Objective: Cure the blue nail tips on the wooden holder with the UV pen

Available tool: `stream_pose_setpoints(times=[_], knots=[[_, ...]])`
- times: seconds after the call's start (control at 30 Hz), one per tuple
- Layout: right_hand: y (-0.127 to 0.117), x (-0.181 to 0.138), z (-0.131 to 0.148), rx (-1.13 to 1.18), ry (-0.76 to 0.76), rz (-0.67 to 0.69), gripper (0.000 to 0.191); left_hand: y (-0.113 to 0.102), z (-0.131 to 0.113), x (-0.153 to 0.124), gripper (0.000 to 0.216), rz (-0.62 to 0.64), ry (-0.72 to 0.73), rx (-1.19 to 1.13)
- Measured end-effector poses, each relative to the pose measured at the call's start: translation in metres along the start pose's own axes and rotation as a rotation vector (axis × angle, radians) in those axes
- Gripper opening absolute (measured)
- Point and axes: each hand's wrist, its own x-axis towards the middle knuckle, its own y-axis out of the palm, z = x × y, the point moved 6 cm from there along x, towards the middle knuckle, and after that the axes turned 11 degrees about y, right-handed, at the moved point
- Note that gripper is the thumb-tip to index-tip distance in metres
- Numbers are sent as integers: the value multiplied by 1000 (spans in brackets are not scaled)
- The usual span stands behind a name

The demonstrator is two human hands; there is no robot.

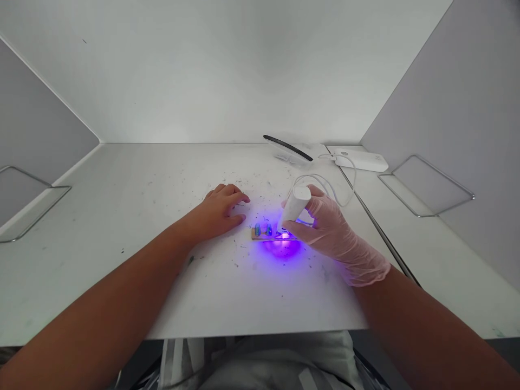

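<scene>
My right hand, in a thin pinkish glove, grips a white handheld UV lamp tilted over the worktable. Its violet light falls on the right part of a narrow tan strip and on the table around it. Two small bluish-green pieces stand upright on the strip's left part; what lies under the lamp is lost in the glare. My left hand, ungloved, rests on the table left of the strip, thumb and fingers apart, with nothing in it.
A white cable loops behind the lamp towards a white box-shaped device at the back right. A clear item with a black edge stands near the back wall. Wire frames are on both sides. Dark specks dot the white tabletop.
</scene>
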Motion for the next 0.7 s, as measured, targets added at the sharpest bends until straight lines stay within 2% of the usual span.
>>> stream_pose_setpoints(times=[0.7], knots=[[0, 1, 3, 12, -47, 0, 14, 2, 1, 0, 42, 27, -11, 0]])
